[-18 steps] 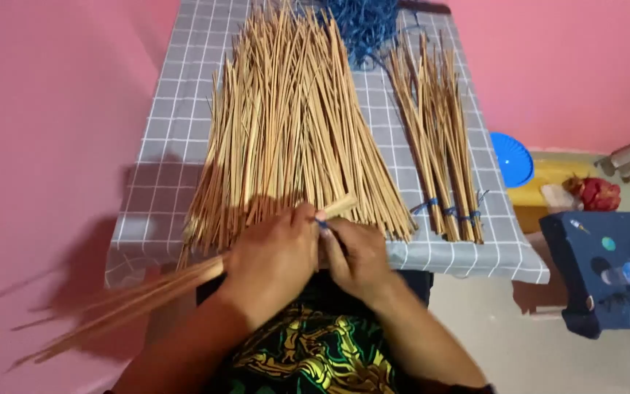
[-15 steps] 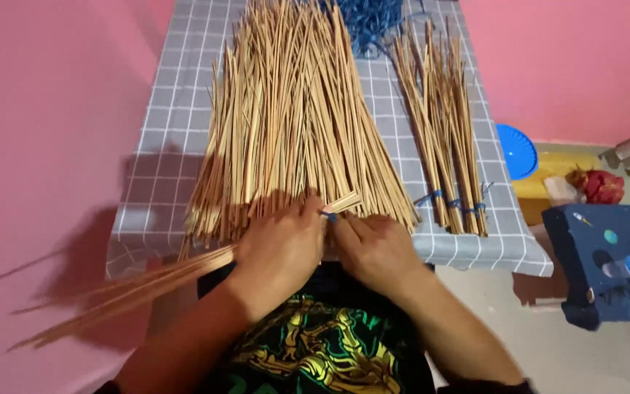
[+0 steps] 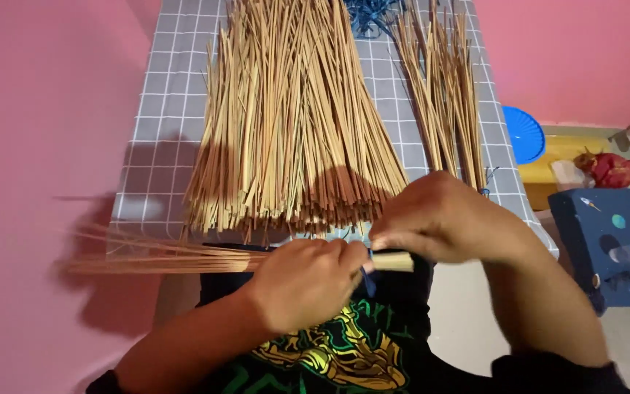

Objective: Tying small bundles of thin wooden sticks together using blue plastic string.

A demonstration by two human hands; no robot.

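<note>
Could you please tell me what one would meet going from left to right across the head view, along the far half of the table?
Pink wall → big pile of sticks → smaller bundle of sticks → blue round plate → red fruit-like object.

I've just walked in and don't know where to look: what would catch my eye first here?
First, the big fan of tan sticks spread over the grey checked table against pink walls. Nearer the camera, the left hand grips a thin bundle of sticks pointing left, while the right hand pinches its cut end. A smaller stick pile lies at the right.
</note>
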